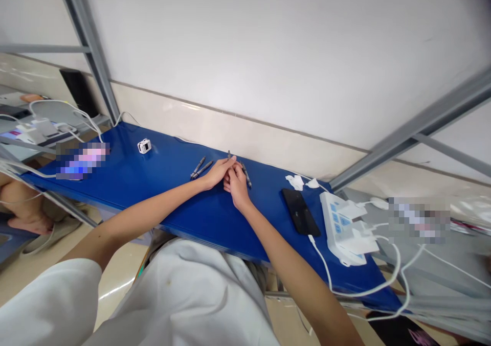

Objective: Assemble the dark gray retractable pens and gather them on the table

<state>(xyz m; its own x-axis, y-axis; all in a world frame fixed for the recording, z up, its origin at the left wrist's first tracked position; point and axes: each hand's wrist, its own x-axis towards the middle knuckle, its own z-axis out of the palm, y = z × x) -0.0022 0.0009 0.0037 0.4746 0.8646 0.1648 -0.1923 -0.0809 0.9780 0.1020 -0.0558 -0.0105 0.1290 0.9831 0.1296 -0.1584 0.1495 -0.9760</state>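
Both forearms reach fwd over the blue desk (164, 180), L arm angled in from one side, R arm from the other, meeting near the far edge; L hand (219, 173) laid flat-ish w/ fingers stretched toward the R hand (237, 186), whose fingers are bent inward, the two touching; can't tell if either pinches anything between them. Slim dark pens, stick-shaped: 2 lie side by side just L of the L hand (left pens (202, 169)), 1 just R of the R hand (right pen (246, 176)), plus 1 dark pen tip (229, 154) poking up behind the fingers, rest hidden. Desk top smooth, slightly glossy. Further R: 2 crumpled white paper bits (295, 182), 1 flat black phone (300, 211) w/ a white cable (322, 259) in its end, 1 boxy white plastic power strip (334, 226) w/ 2 white adapters (351, 209) on it. Far L, 1 small white blocky gadget (144, 146) w/ a dark face, well apart from the hands
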